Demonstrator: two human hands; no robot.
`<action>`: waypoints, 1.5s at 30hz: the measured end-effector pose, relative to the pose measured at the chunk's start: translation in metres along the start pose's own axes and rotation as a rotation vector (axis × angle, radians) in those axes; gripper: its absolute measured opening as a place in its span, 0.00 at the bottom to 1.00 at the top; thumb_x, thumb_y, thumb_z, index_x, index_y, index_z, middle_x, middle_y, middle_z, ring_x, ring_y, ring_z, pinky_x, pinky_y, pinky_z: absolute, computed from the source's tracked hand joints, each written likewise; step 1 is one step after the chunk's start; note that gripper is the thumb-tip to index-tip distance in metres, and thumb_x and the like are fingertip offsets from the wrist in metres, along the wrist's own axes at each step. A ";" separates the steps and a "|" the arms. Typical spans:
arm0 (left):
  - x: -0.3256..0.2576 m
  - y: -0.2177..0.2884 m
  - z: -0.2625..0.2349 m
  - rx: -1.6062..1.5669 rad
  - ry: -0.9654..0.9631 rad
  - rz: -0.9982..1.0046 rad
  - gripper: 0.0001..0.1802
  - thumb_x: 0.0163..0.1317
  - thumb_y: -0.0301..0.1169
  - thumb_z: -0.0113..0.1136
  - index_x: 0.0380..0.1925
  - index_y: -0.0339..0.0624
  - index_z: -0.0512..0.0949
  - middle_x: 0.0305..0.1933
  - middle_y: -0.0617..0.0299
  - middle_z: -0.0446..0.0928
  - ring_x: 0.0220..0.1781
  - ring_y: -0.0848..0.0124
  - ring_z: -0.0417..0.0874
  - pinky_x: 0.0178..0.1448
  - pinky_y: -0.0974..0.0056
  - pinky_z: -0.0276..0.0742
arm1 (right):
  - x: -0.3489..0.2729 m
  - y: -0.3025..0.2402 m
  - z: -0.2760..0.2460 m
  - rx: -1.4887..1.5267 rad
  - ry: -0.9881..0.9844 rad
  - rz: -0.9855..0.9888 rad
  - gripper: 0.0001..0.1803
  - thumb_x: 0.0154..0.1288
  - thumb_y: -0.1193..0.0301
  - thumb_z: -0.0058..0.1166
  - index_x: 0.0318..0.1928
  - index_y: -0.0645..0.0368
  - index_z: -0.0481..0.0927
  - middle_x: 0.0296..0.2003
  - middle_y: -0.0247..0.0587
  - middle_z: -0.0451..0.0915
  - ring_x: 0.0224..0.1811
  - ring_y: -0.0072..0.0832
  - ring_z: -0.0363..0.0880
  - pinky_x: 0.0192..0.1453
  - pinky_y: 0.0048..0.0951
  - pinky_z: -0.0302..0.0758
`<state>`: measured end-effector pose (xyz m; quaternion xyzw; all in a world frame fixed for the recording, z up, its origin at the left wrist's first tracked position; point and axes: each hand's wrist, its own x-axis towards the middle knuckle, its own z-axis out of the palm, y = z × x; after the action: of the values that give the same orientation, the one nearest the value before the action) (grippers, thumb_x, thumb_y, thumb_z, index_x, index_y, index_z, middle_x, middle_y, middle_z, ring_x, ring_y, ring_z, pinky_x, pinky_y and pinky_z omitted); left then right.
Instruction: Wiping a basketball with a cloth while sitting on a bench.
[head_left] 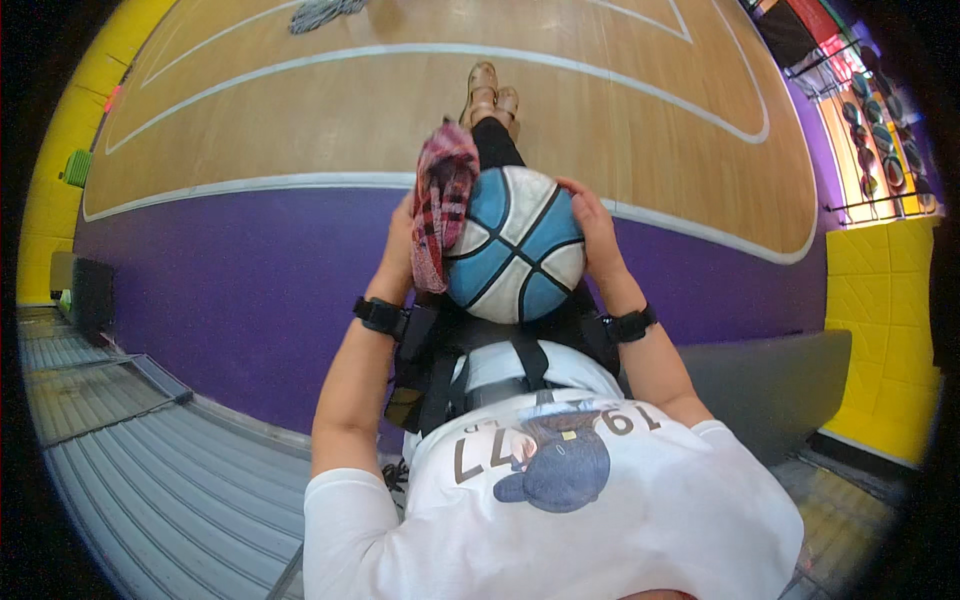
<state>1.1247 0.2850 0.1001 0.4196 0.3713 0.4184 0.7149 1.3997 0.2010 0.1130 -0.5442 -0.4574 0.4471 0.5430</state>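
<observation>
A blue and white basketball (pixel 517 245) with black seams rests at my lap, between my two hands. Against its left side my left hand (pixel 402 238) holds a red and black plaid cloth (pixel 445 190); the cloth covers most of the fingers. My right hand (pixel 597 228) is wrapped round the ball's right side, fingers bent over its far upper edge. Each wrist wears a black strap with a small device.
My outstretched feet in tan shoes (pixel 485 95) lie on the wooden court floor (pixel 300 120) beyond a purple border (pixel 230 260). A grey mop head (pixel 325 12) lies far off. Ribbed grey steps (pixel 170 480) are at left, a rack of balls (pixel 880 140) at right above yellow padding (pixel 875 300).
</observation>
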 end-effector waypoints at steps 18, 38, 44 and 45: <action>0.003 -0.029 0.004 0.215 -0.065 0.218 0.22 0.73 0.34 0.48 0.63 0.38 0.71 0.58 0.58 0.77 0.58 0.68 0.77 0.64 0.65 0.71 | 0.000 0.015 -0.002 -0.223 -0.105 -0.037 0.26 0.71 0.57 0.47 0.62 0.59 0.74 0.61 0.48 0.75 0.65 0.39 0.72 0.69 0.33 0.64; 0.028 -0.014 0.006 0.323 -0.266 0.138 0.24 0.70 0.30 0.56 0.64 0.39 0.70 0.59 0.64 0.76 0.59 0.71 0.76 0.65 0.65 0.70 | -0.005 0.036 -0.010 -0.129 -0.152 -0.075 0.26 0.71 0.60 0.49 0.64 0.59 0.72 0.64 0.45 0.73 0.69 0.36 0.66 0.73 0.34 0.58; 0.040 -0.061 -0.049 0.223 -0.142 -0.001 0.22 0.77 0.40 0.40 0.63 0.41 0.70 0.60 0.59 0.76 0.58 0.63 0.78 0.63 0.59 0.75 | 0.023 0.031 0.010 0.049 -0.175 0.123 0.26 0.73 0.59 0.48 0.64 0.62 0.72 0.61 0.43 0.74 0.64 0.31 0.70 0.69 0.29 0.63; 0.038 -0.064 -0.041 0.008 -0.083 -0.065 0.21 0.76 0.38 0.41 0.63 0.42 0.70 0.60 0.58 0.76 0.59 0.63 0.77 0.64 0.58 0.74 | 0.025 0.033 0.005 0.048 -0.159 0.116 0.26 0.73 0.59 0.48 0.64 0.62 0.72 0.61 0.43 0.74 0.64 0.31 0.70 0.69 0.29 0.63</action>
<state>1.1211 0.3126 0.0201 0.4271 0.3563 0.3757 0.7413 1.3993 0.2265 0.0806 -0.5192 -0.4558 0.5304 0.4912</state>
